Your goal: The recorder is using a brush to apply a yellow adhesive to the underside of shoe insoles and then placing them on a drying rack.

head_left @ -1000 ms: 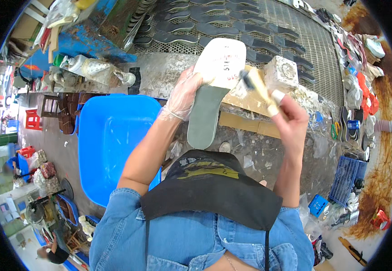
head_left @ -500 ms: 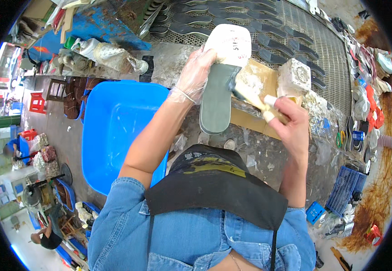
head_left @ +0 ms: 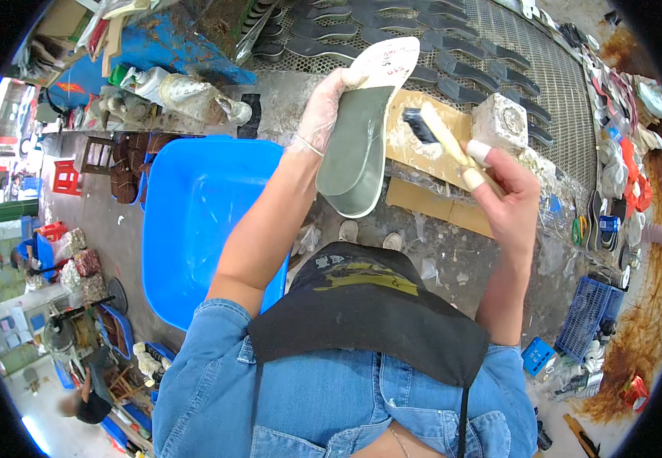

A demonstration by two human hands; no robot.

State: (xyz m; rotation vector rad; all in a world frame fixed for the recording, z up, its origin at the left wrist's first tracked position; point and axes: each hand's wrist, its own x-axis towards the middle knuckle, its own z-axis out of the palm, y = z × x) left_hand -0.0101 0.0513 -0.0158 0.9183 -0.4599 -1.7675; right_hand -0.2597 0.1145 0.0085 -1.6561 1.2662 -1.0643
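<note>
My left hand (head_left: pixel 322 111), in a clear plastic glove, grips a shoe insole (head_left: pixel 352 149) by its edge, fingers partly hidden behind it. Its near part is grey-green; the far end is white with dark markings. White covers on the thumb and a finger show on my right hand (head_left: pixel 508 195), which is closed round the pale handle of a brush (head_left: pixel 439 131). The brush's dark bristles hang a short way right of the insole, apart from it. Below the brush lies a glue-smeared piece of cardboard (head_left: pixel 423 158) on the bench.
A white-crusted block (head_left: pixel 499 124) stands right of the cardboard. Beyond it, several dark insoles (head_left: pixel 465 70) lie in rows on a mesh rack (head_left: pixel 568 99). At my left sits a big blue tub (head_left: pixel 213 221). Smeared bottles (head_left: pixel 193 93) line the far left bench; a blue crate (head_left: pixel 587 317) is at right.
The brush has come off the insole and moved right, its bristles now in full view. My left hand has tilted the insole and shifted it slightly left.
</note>
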